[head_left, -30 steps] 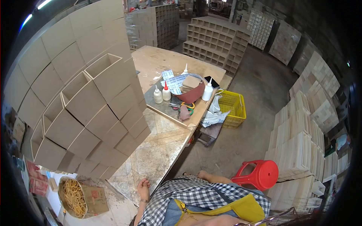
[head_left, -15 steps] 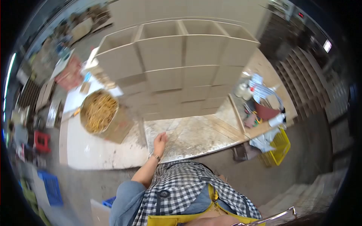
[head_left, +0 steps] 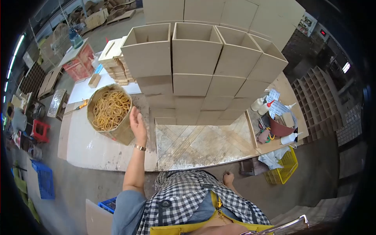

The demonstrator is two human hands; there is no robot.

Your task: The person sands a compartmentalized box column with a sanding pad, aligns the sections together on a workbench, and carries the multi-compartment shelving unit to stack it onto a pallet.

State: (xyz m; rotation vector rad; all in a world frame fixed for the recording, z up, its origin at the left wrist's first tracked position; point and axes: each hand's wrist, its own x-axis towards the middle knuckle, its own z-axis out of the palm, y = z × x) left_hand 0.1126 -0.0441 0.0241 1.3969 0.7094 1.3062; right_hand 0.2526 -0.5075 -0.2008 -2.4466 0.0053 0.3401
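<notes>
Okay, my left hand (head_left: 138, 126) has shifted from over the stained panel (head_left: 203, 145) to the right side of the paper bag (head_left: 124, 134), so the rubber bands (head_left: 111, 109) in it are now its nearest thing. Fingers extended, nothing gripped; can't tell if they touch the bag. Bag stands on the left part of the surface (head_left: 102, 153), near the stacked boxes (head_left: 196, 56). My right hand (head_left: 228, 178) hangs low beside my checked apron (head_left: 188, 186); can't tell if it holds anything.

The left forearm (head_left: 134, 168) reaches toward the far left, the left hand (head_left: 138, 127) unclenched with fingers (head_left: 134, 114) extended close together; the right hand (head_left: 228, 178) hangs low at near right, seemingly curled
</notes>
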